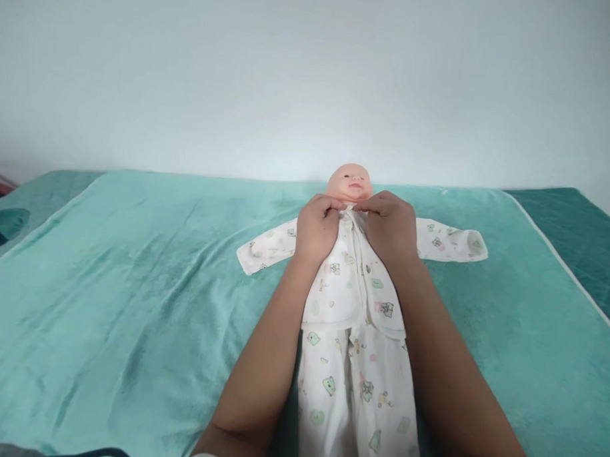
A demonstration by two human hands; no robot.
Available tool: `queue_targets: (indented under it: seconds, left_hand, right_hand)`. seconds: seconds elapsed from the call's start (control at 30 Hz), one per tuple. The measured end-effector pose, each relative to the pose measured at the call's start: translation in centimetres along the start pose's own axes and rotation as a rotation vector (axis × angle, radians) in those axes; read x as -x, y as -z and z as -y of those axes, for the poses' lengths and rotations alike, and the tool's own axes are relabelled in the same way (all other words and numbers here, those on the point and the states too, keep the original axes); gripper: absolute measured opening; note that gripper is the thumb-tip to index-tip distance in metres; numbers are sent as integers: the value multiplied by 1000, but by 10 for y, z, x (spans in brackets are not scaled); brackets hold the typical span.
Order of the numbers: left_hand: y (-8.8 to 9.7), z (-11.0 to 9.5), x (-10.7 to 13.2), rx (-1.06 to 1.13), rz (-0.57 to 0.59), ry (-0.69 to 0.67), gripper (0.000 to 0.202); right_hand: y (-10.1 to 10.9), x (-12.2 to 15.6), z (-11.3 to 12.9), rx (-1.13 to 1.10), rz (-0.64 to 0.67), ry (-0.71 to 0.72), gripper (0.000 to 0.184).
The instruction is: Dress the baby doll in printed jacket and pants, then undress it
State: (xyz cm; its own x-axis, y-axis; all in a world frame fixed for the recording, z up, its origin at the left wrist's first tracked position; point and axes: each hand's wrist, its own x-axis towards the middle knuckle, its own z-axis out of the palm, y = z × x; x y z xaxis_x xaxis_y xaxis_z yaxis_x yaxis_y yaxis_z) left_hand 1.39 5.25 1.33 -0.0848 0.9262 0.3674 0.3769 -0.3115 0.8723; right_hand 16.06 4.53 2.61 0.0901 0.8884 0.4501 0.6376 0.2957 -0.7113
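A baby doll (351, 180) lies on its back, its head away from me. It wears a white baby jacket (335, 289) printed with small animals, and matching trousers (329, 389). Both sleeves stretch out to the sides, and no doll hands show at the cuffs. At the neckline my left hand (317, 229) pinches one side of the jacket's collar. My right hand (392, 225) grips the other side, close to the first. The two front edges meet at the neck and run down loosely. My fingertips partly hide the collar fastening.
A turquoise blanket (132, 302) with some wrinkles lies under the doll. Darker green quilted bedding (575, 231) shows at the right. A white wall (290, 75) rises behind the far edge. A dark curved cord-like thing (97, 453) is at the bottom left.
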Motion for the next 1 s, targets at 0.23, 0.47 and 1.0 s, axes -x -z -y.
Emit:
queue_targets:
  seconds: [0.23, 0.47, 1.0]
  left_hand:
    - [1, -2, 1, 29, 16, -25, 34]
    - [1, -2, 2, 86, -4, -36, 32]
    - [0, -1, 1, 109, -19, -59, 33]
  right_hand:
    - [-2, -1, -3, -125, -2, -65, 31]
    - [-1, -2, -2, -191, 0, -155, 27]
    - [-1, -1, -3, -187, -36, -91, 30]
